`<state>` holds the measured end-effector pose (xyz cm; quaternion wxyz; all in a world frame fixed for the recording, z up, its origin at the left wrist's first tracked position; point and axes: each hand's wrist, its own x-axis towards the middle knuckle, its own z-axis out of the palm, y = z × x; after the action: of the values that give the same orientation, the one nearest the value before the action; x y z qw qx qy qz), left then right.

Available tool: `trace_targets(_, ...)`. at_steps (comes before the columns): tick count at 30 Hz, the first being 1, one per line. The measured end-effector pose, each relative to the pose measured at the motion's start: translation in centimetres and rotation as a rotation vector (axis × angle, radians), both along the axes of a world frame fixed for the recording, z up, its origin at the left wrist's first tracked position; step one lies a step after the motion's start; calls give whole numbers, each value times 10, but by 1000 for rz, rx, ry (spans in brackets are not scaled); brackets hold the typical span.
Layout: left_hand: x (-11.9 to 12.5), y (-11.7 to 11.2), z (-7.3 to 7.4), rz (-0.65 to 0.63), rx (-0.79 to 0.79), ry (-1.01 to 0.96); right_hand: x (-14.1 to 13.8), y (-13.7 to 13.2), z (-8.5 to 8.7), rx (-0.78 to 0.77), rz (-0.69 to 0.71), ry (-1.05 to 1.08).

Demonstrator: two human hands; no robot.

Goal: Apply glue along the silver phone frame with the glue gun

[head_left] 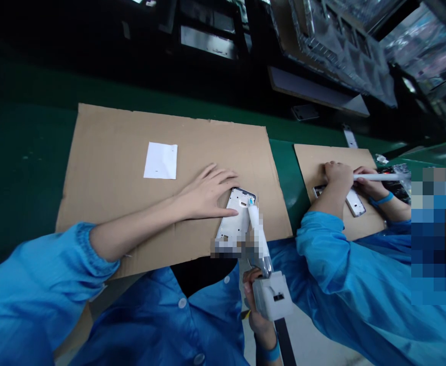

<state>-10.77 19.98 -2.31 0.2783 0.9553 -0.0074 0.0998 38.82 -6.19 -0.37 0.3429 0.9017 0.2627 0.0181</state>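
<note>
My left hand [206, 192] lies flat on a sheet of brown cardboard [124, 203], fingers spread, its thumb and fingertips pressing against the left edge of a silver phone frame [233, 216]. My right hand [254, 310] grips a white dispenser tool [271, 292] close to my body. The tool's white nozzle [254, 218] points forward and its tip rests near the top of the phone frame. Part of the frame's near end is blurred out.
A white paper slip [161, 160] lies on the cardboard to the far left. To the right, a co-worker in a blue coat works on another phone frame [355, 203] on a second cardboard sheet [310, 157]. A green conveyor belt [21, 152] runs underneath; trays hang behind.
</note>
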Motion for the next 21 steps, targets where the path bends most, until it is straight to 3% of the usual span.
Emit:
trace_targets(10, 1, -1, -2, 5, 28, -29, 1, -2, -3, -15, 9, -10)
trace_targets(21, 1, -1, -2, 8, 30, -21, -16, 8, 21, -61, -35, 87)
